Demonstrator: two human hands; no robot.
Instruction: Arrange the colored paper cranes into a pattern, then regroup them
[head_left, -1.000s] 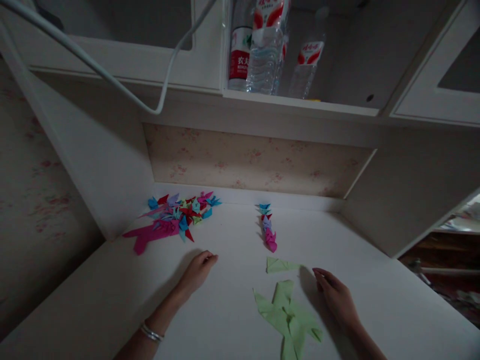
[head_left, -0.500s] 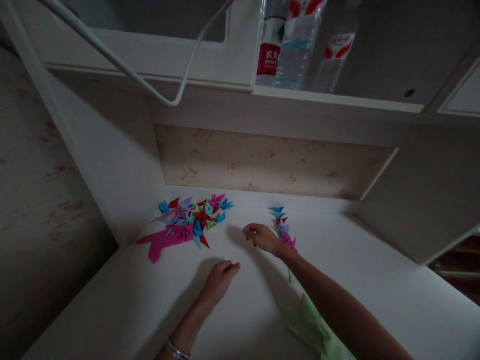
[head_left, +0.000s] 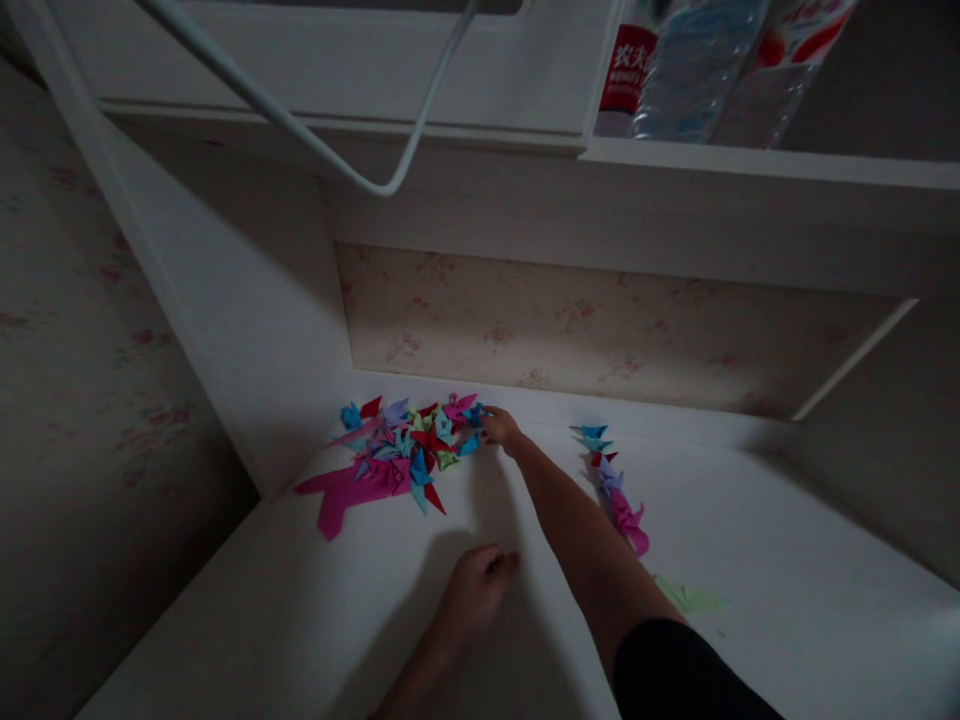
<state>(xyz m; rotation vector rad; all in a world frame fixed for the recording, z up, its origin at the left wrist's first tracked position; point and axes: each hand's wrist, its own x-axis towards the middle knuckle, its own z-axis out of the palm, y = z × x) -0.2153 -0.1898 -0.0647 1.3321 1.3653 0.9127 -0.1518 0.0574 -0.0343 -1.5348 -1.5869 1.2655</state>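
Observation:
A heap of folded paper cranes [head_left: 424, 437] in red, blue, green, purple and pink lies at the back left of the white desk. My right hand [head_left: 498, 428] reaches to the right edge of this heap, its fingers closed at a blue paper crane [head_left: 474, 414]. Nearer to me, my left hand [head_left: 477, 583] hovers over the desk with curled fingers, and nothing shows in it. To the right, a row of cranes runs toward me: a blue one [head_left: 594, 431], a purple one [head_left: 610, 479] and a pink one [head_left: 630, 522] among them. Closer still lies a light green one [head_left: 686, 597].
A shelf [head_left: 750, 165] overhangs the desk [head_left: 300, 610], with several plastic bottles [head_left: 694, 75] on it. A white cable [head_left: 322, 150] dangles in front of the cabinet at the upper left. A side panel [head_left: 225, 300] bounds the desk on the left.
My right hand has moved forward and left to the heap's edge. My left hand stays curled, at about the same place on the desk. The view has shifted left.

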